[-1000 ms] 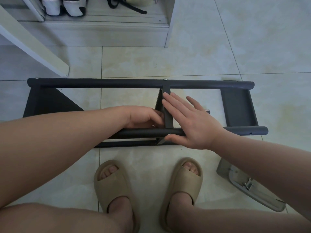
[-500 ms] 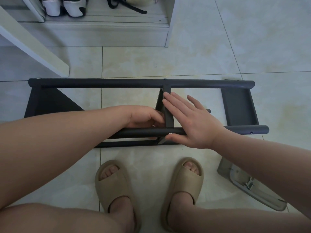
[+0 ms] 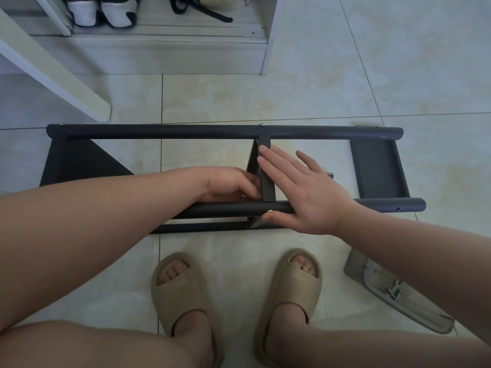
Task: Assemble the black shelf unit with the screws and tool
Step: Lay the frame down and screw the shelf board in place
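The black shelf unit (image 3: 186, 132) lies on its side on the tiled floor, its two long tubes running left to right. A narrow middle panel (image 3: 267, 181) bridges the far tube and the near tube (image 3: 385, 204). My right hand (image 3: 300, 192) lies flat on that panel with straight fingers, and its thumb sits under the near tube beside a silver screw (image 3: 270, 211). My left hand (image 3: 228, 184) reaches behind the near tube with its fingers curled against the panel's left side. A small metal glint shows there, but what the hand holds is hidden.
A grey tray (image 3: 393, 296) holding small metal hardware lies on the floor at the right, partly under my right forearm. My feet in tan slippers (image 3: 180, 293) stand just in front of the shelf. Behind it are a white cabinet (image 3: 159, 54) with shoes (image 3: 101, 11) and a slanted white board (image 3: 53, 73).
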The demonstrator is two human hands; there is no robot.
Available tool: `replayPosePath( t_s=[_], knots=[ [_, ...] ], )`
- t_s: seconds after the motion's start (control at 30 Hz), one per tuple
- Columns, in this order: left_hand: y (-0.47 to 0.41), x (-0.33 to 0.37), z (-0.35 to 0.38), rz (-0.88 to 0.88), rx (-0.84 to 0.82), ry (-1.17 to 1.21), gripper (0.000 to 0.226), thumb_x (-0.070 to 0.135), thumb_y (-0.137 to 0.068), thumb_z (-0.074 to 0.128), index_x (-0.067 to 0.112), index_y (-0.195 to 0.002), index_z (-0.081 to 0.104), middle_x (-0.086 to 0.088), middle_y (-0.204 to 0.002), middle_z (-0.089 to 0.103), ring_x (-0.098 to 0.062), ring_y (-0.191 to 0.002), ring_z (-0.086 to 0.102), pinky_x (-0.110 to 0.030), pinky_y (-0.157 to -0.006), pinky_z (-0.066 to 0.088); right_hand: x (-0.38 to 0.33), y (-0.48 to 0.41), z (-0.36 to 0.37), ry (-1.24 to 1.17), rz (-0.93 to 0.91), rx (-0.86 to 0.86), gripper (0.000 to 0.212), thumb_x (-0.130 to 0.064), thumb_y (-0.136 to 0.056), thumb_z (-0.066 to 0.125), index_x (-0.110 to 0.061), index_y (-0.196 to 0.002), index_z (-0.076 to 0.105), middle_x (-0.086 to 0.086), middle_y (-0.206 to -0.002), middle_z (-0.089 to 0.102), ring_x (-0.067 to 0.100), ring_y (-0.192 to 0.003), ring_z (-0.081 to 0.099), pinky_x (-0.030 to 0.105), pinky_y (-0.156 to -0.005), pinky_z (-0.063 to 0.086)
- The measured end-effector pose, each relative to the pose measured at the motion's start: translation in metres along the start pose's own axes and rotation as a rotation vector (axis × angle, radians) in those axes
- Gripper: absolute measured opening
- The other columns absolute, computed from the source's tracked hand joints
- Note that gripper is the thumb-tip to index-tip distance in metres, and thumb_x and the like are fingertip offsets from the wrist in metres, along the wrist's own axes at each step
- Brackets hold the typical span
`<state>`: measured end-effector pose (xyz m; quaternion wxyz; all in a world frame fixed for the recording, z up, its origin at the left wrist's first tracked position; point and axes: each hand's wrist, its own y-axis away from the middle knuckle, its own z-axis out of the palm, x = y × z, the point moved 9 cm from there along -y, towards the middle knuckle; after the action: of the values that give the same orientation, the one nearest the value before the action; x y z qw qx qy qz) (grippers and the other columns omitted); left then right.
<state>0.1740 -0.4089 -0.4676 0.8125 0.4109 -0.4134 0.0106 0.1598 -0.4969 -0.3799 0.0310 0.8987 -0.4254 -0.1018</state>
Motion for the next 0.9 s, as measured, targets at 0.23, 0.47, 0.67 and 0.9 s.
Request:
replayPosePath(
  t_s=[0.23,0.47,0.67,0.9],
  knots=[
    [0.001,-0.003,-0.001,-0.028,0.023,-0.089,0.015,0.003,-0.096,0.052,0.005,-0.098,0.067,-0.01,-0.081,0.068,-0.02,-0.072,0.065,-0.032,-0.07,0.054,-0.001,0.0,0.0,-0.001,-0.004,0.014,0.095,-0.073,-0.093,0.033,-0.009,-0.161,0.018,0.003,-0.17,0.006,0.02,-0.157,0.004,0.053,-0.124,0.017],
    [-0.002,0.0,-0.001,0.022,0.016,-0.026,0.023,-0.012,-0.09,0.045,0.001,-0.095,0.063,-0.017,-0.091,0.067,-0.023,-0.08,0.067,-0.029,-0.08,0.053,0.001,0.0,0.001,0.0,0.0,0.005,0.096,-0.074,-0.092,0.03,-0.01,-0.162,0.016,0.002,-0.17,0.003,0.018,-0.157,0.001,0.052,-0.125,0.014],
    [0.001,-0.002,0.007,-0.046,-0.068,-0.03,0.017,0.006,-0.092,0.05,0.009,-0.096,0.067,-0.005,-0.081,0.067,-0.017,-0.073,0.065,-0.031,-0.071,0.053,0.0,0.0,-0.001,-0.004,-0.003,0.025,0.095,-0.074,-0.092,0.031,-0.009,-0.161,0.018,0.004,-0.17,0.006,0.019,-0.157,0.005,0.053,-0.125,0.016],
    [-0.002,-0.001,-0.006,0.014,0.071,-0.098,0.017,-0.004,-0.093,0.052,-0.004,-0.105,0.064,-0.022,-0.1,0.064,-0.029,-0.089,0.063,-0.034,-0.086,0.052,0.0,0.001,-0.001,-0.003,-0.004,0.023,0.095,-0.074,-0.093,0.031,-0.009,-0.161,0.017,0.003,-0.17,0.006,0.019,-0.157,0.004,0.053,-0.124,0.016]
  ],
)
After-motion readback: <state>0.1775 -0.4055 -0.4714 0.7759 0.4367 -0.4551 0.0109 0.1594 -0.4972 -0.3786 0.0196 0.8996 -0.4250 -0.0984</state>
